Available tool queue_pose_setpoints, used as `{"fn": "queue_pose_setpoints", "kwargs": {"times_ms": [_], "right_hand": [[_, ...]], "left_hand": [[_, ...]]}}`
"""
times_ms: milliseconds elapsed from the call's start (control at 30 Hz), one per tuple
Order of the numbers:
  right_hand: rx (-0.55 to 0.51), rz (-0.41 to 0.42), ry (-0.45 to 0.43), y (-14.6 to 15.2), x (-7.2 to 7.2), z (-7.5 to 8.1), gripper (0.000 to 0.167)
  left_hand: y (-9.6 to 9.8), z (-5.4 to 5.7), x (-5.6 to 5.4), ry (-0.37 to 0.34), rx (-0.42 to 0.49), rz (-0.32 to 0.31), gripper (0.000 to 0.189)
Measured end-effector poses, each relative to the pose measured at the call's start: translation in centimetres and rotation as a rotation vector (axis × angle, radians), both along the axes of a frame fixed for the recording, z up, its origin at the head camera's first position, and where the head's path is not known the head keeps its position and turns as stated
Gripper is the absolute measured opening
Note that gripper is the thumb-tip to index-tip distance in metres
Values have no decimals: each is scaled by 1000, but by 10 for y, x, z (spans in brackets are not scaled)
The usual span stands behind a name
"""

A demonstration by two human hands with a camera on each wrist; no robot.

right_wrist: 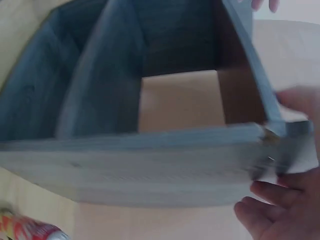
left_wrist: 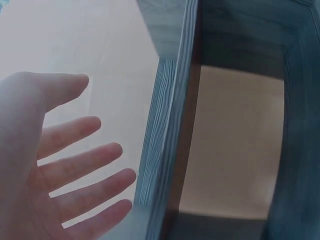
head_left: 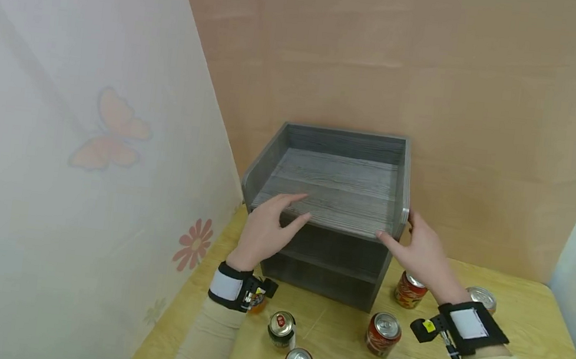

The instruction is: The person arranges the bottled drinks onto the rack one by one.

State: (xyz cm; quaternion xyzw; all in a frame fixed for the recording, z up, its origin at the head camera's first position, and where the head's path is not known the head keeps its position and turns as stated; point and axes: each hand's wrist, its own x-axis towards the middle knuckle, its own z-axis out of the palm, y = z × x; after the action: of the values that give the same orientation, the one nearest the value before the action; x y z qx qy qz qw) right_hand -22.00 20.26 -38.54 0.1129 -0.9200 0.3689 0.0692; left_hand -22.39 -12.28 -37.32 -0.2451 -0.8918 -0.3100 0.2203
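At back of table [head_left: 532, 326], my right hand [head_left: 421, 251] grips the shelf [head_left: 336, 176] by its right edge, left hand [head_left: 263, 230] spread, empty; likely stiff, fairly light, best held both sides.

shelf [left_wrist: 172, 130] cut off in left-wrist view, orange object [head_left: 258, 307] mostly hidden behind wristband [head_left: 228, 285]

Grey shelf unit [head_left: 331, 175]: one. Left hand [head_left: 263, 233]: one; right hand [head_left: 422, 253]: one. Wrist straps [head_left: 226, 285]: two. Cans [head_left: 383, 335]: seven discernible. Orange object [head_left: 258, 306], mostly hidden: one. Butterfly print [head_left: 112, 150]: one.
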Motion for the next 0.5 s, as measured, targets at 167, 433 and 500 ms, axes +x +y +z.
{"fn": "queue_pose_setpoints", "kwargs": {"times_ms": [167, 433, 500], "right_hand": [[-138, -36, 93, -9, 6, -19, 76], [-146, -165, 216, -21, 15, -30, 54], [-125, -190, 229, -23, 16, -31, 51]], "left_hand": [[-31, -15, 23, 29, 164, 29, 38], [-81, -40, 48, -6, 254, 232, 34], [-87, -47, 51, -43, 240, 241, 35]]}}
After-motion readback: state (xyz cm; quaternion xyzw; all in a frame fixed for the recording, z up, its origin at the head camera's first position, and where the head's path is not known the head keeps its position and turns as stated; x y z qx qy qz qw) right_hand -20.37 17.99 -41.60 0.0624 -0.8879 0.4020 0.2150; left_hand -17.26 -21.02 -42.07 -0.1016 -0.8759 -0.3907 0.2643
